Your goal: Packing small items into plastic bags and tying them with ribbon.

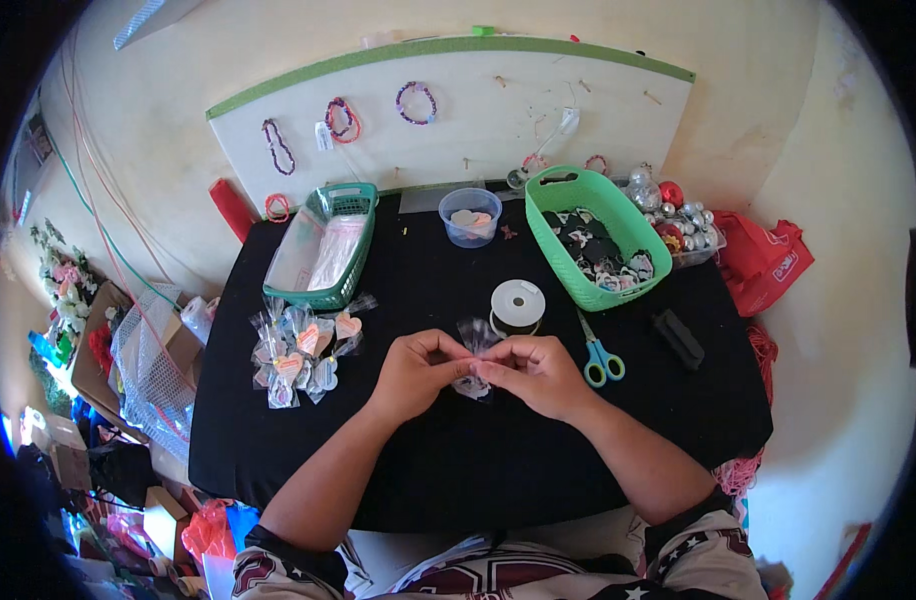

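Note:
My left hand (420, 373) and my right hand (534, 373) meet over the table's middle, thumbs and fingertips pinching the gathered neck of a small clear plastic bag (473, 387). Its crinkled top fans out above my fingers, and a small black-and-white item shows in the lower part. My fingers hide whatever is at the neck. Just beyond my right hand stands a white ribbon spool (518, 301). Scissors with blue and green handles (604, 364) lie to the right of that hand. Left of my hands rests a pile of filled clear bags with heart-shaped tags (300, 351).
A dark green basket (345, 281) holds flat plastic bags. A round plastic tub (470, 234) contains paper tags. The light green basket (600, 289) has small tagged items inside. Silver and red ornaments (679, 214) fill a box behind it. A black object (679, 340) lies at right on the black-covered table (495, 472).

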Demonstrator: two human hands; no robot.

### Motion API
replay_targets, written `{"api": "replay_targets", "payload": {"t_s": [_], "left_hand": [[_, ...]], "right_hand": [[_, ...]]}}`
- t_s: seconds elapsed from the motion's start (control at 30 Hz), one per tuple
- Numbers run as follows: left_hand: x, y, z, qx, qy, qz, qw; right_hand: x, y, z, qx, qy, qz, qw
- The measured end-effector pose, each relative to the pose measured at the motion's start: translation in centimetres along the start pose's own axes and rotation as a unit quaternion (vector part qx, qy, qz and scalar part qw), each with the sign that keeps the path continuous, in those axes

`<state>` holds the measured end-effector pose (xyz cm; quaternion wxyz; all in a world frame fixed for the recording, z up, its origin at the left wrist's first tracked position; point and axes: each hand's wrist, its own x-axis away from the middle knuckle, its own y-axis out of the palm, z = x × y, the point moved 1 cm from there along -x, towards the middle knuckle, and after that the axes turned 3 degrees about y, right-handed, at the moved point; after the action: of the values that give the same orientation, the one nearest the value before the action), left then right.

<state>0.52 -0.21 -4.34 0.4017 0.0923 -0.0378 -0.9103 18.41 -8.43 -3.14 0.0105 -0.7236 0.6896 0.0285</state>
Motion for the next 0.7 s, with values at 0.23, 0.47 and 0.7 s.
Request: {"api": "replay_targets", "payload": {"t_s": [0.23, 0.47, 0.7], "left_hand": [[0.7, 1.3, 0.7, -0.209, 0.030, 0.062, 0.976], [1.0, 3.2, 2.3, -0.338, 0.147, 0.115, 0.922], [1.4, 4.3, 2.6, -0.388, 0.193, 0.125, 0.893]], "right_hand": [[-0.2, 0.3, 0.9, 0.073, -0.011, 0.059, 0.996], [-0.3, 0.7, 1.5, 0.020, 0.035, 0.120, 0.992], [-0.3, 0.9, 0.9, -0.011, 0.029, 0.143, 0.989]]}}
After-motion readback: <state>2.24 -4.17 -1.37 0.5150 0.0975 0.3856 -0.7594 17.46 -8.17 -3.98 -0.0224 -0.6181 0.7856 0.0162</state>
